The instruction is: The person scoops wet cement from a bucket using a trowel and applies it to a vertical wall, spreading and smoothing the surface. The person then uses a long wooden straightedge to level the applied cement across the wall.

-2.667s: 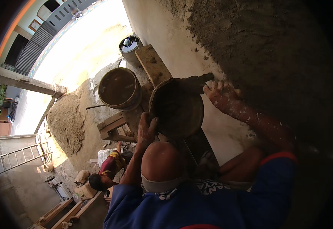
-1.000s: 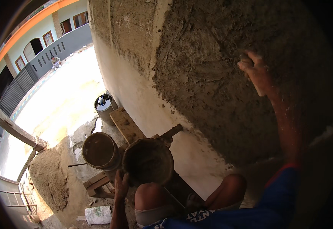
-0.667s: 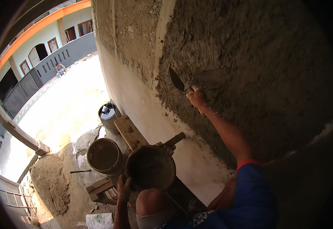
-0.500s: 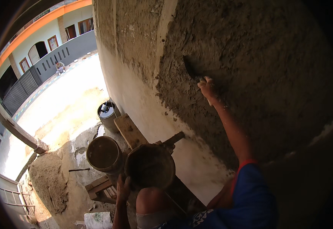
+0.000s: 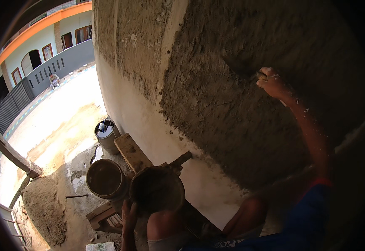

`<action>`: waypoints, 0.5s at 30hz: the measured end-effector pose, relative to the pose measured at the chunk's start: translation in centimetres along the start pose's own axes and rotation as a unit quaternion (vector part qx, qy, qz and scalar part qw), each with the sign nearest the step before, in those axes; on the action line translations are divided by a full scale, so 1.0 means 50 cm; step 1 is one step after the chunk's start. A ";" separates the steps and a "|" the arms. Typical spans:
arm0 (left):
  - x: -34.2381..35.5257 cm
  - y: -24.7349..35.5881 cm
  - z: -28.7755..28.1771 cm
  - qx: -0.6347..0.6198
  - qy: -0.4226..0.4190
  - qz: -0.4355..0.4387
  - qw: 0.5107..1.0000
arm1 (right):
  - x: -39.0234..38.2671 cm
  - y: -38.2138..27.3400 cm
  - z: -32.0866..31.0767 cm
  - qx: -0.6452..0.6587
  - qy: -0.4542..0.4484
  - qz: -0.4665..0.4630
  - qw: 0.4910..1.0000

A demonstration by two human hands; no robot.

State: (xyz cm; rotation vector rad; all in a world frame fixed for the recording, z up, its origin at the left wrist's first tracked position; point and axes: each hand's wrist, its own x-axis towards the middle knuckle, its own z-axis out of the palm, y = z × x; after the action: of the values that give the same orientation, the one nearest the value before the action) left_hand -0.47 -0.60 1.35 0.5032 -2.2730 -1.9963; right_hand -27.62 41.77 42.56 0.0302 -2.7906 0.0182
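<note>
My right hand (image 5: 273, 83) is closed round the handle of a trowel (image 5: 237, 70), whose dark blade lies close against the wall. Wet grey mortar (image 5: 216, 113) covers that part of the wall in a rough, ridged coat; the blade is hard to make out against it. Low in front of me, my left hand (image 5: 128, 213) grips the near left rim of a round, dark bucket (image 5: 157, 190). Shadow hides what is inside. My left fingers are partly hidden by the bucket's edge.
Left of the bucket stands a second bucket (image 5: 105, 179); beyond it, a dark container (image 5: 106, 129) holds liquid. A wooden plank (image 5: 133, 152) runs beside them. A sand pile (image 5: 44, 209) lies at lower left. Across the bright yard a person (image 5: 54, 80) sits by a grey wall.
My right hand has moved right along the wall with the trowel. The left hand stays at the bucket's rim. The whole view has shifted slightly.
</note>
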 end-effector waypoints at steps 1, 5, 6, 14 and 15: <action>-0.001 0.003 0.001 0.000 0.008 0.011 1.000 | 0.000 0.005 -0.020 -0.049 0.040 -0.048 0.997; 0.002 0.011 0.014 0.018 -0.004 0.019 1.000 | 0.013 0.016 -0.127 -0.038 0.123 -0.155 0.979; 0.001 0.021 0.024 0.010 -0.013 0.020 1.000 | -0.005 -0.015 -0.156 -0.053 0.165 -0.191 0.966; 0.011 -0.062 0.002 0.010 0.020 0.012 1.000 | -0.061 -0.258 -0.226 0.356 -0.080 -0.328 0.871; 0.010 -0.076 0.000 0.026 0.029 0.028 0.999 | -0.068 -0.277 -0.223 0.388 -0.119 -0.352 0.844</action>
State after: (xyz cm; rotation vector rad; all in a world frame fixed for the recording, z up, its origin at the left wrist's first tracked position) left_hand -0.21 -1.15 -2.44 0.4905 -2.2824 -1.8772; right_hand -20.29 28.15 52.01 1.3086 -2.6085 1.0011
